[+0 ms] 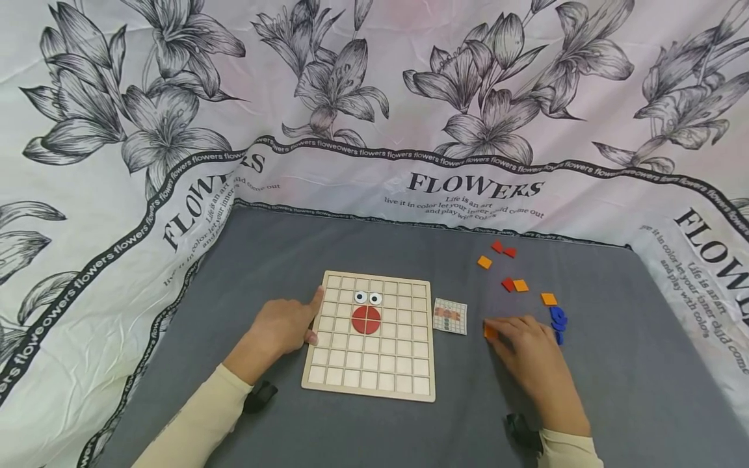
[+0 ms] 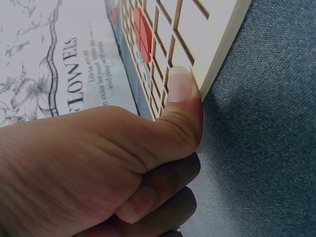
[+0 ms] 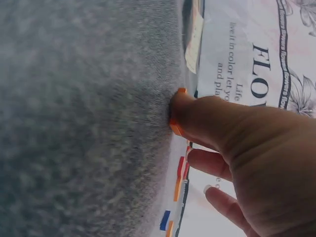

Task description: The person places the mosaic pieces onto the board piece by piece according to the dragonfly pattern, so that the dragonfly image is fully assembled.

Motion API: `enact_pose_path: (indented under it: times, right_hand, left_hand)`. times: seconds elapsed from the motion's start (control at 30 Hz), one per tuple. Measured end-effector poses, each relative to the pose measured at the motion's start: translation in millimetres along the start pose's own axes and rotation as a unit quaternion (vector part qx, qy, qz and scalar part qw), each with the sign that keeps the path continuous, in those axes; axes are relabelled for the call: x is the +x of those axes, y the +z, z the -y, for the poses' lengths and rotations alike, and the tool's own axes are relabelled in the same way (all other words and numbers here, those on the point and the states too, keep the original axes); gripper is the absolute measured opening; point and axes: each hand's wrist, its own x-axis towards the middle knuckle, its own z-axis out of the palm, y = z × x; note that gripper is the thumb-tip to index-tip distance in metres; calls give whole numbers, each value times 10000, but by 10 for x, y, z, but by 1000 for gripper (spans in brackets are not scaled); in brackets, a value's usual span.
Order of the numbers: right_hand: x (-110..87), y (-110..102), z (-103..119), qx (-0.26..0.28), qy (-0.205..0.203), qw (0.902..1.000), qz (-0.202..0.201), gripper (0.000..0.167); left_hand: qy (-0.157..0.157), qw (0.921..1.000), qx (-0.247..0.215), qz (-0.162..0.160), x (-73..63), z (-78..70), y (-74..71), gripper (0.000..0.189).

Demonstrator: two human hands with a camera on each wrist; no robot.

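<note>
Right hand is pinching a tile, probably light, stiff, best held by edges; left hand is gripping board.

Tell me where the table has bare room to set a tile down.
Bare table: beyond the left hand, left of the board; also below the card, between board and right hand. Crowded: beyond and beside the right hand, with red tiles, orange tiles and blue pieces.

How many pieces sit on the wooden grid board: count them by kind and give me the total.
Googly-eye pieces: 2
Red quarter-circle pieces: 4
Total: 6
</note>
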Motion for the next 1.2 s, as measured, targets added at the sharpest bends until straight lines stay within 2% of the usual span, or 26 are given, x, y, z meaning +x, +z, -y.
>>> enact_pose_path:
  times: [0.17, 0.33, 0.57, 0.67, 0.83, 0.93, 1.07, 1.2]
  right_hand:
    - [38, -12, 11, -48, -99, 9999, -32, 31]
    - [172, -64, 134, 179, -377, 9987, -281, 31]
    - [505, -100, 514, 479, -671, 9964, -213, 32]
    - [659, -77, 725, 535, -971, 9937, -175, 29]
    - [903, 23, 1073, 624, -1497, 9867, -56, 24]
    - [1021, 111, 1260, 778, -1693, 9824, 155, 25]
    - [1130, 258, 1461, 872, -1742, 9799, 439, 27]
    - [1201, 409, 1608, 827, -1785, 9787, 584, 22]
  left_hand:
    - [-10, 10000, -13, -6, 9, -12, 8, 92]
    - [-8, 10000, -9, -14, 7, -17, 1, 92]
    - [2, 10000, -48, -33, 5, -24, -7, 91]
    - [25, 10000, -44, -49, 1, -25, -3, 91]
    - [54, 9999, 2, -104, 7, -24, 7, 91]
    - [82, 9999, 18, -148, 15, -17, 21, 91]
    - [103, 9999, -17, -131, 16, -6, 9, 91]
    - [65, 9999, -63, -46, 17, 3, -11, 91]
